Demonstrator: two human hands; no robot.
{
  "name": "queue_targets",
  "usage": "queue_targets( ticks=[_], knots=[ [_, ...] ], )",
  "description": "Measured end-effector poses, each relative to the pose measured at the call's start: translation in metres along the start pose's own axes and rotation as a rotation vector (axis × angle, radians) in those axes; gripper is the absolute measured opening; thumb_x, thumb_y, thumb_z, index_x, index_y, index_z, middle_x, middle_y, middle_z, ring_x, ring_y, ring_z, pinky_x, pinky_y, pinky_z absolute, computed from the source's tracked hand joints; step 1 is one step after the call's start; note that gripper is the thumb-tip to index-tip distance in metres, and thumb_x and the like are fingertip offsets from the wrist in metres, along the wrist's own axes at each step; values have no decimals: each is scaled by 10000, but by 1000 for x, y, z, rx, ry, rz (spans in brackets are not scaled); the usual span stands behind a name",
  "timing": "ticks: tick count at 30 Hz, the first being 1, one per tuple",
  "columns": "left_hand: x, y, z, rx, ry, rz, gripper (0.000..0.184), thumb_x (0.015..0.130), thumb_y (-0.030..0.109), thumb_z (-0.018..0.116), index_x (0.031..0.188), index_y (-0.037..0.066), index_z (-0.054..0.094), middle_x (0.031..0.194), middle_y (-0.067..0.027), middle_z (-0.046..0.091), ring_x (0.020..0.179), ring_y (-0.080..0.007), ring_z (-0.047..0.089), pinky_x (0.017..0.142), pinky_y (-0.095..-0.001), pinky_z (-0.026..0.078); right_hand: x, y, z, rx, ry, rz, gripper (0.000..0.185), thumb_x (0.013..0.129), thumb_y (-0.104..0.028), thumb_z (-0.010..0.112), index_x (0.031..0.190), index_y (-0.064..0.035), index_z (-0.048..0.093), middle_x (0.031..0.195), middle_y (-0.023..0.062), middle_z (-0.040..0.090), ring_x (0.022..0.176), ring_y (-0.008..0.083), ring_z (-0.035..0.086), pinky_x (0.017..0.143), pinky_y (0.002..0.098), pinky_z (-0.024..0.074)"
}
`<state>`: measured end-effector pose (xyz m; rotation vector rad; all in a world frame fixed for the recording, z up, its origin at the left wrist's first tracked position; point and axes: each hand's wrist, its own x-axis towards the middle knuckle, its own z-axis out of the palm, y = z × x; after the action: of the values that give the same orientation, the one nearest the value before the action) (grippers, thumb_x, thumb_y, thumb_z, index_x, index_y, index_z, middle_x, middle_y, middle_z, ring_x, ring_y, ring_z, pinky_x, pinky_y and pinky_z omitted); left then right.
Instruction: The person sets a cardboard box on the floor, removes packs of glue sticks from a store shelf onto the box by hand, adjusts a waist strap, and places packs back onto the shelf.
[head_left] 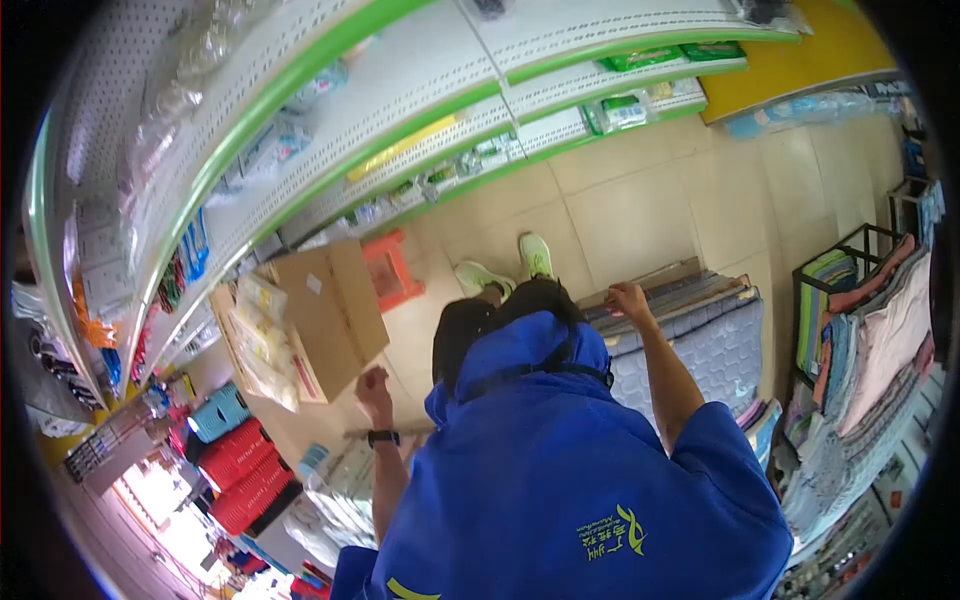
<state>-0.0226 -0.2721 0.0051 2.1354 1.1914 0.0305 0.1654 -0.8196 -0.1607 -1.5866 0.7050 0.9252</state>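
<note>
My left hand (375, 396), with a dark watch on its wrist, hangs beside the lower right corner of an open cardboard box (335, 310). Its fingers are curled in, and nothing shows in them. Clear plastic-wrapped packs (262, 345) stick out of the box. On the other side of my body, my right hand (628, 300) is held over the near end of a stack of folded quilted mats (690, 345). Those fingers are bent inward too, with no object visible; whether they touch the stack is unclear.
Green-edged white shelves (400, 110) with packaged goods curve across the front and left. An orange-red plastic stool (392, 270) stands behind the box. Folded textiles (880, 340) fill a black rack at right. Red baskets (240, 465) stand at lower left, on the tiled floor (620, 220).
</note>
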Motion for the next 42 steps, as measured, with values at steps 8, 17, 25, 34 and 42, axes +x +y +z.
queue_targets(
  ticks=[8, 17, 25, 34, 42],
  knots=[
    [-16, 4, 13, 31, -165, -135, 156, 835, 182, 683, 876, 32, 695, 707, -69, 681, 654, -141, 646, 619, -272, 500, -21, 11, -6, -62, 3, 94, 227, 866, -215, 620, 815, 4, 648, 723, 99, 655, 654, 187, 667, 565, 311, 559],
    [-55, -35, -40, -94, -437, -94, 245, 891, 260, 610, 931, 40, 712, 805, -96, 710, 745, -189, 665, 688, -299, 519, -21, -25, 45, -514, -38, 36, 164, 856, -125, 619, 799, 25, 656, 647, 92, 626, 551, 159, 643, 495, 293, 548],
    [-33, -29, -85, -419, -681, -197, 344, 935, 346, 597, 762, 48, 593, 635, 38, 480, 623, -45, 436, 545, -238, 357, -72, -131, 191, -606, -345, -282, 188, 854, -129, 630, 963, 24, 650, 712, 84, 656, 619, 130, 622, 553, 256, 509],
    [-6, -55, -46, -727, -555, -196, 203, 962, 229, 577, 876, 47, 606, 747, 65, 529, 671, -27, 444, 602, -194, 376, -141, -164, 296, -865, -792, -146, 453, 863, -236, 674, 1238, -5, 570, 910, 82, 670, 820, 121, 598, 748, 262, 479],
    [35, -56, -26, -372, -241, -102, 184, 881, 189, 641, 852, 8, 658, 721, -91, 649, 636, -133, 576, 602, -280, 462, -171, -185, 288, -586, -681, -155, 389, 822, -73, 673, 1199, -15, 597, 822, 22, 629, 756, 68, 556, 670, 211, 443]
  ],
)
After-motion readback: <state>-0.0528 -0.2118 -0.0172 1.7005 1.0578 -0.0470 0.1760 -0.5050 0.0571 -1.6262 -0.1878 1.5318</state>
